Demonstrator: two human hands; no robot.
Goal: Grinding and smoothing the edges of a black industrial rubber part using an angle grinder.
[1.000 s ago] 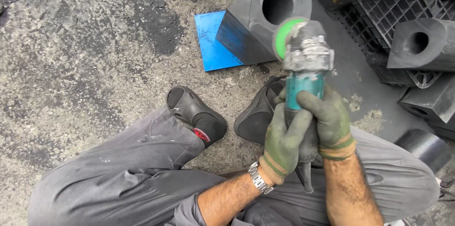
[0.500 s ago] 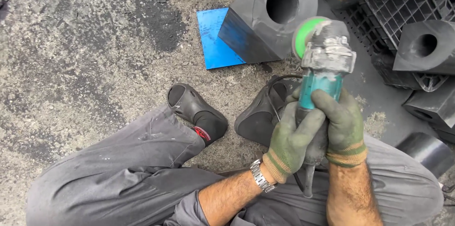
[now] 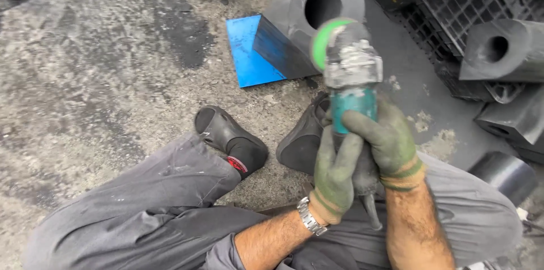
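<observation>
Green-gloved left hand [image 3: 334, 176] and right hand [image 3: 391, 142] — grip pressed around angle grinder [image 3: 351, 77], disc up.

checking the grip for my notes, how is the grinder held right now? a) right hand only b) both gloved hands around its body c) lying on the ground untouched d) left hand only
b: the left hand and the right hand, both in green gloves, wrap the body of the angle grinder, which is lifted with its green disc end toward the black block with a round hole.
</observation>
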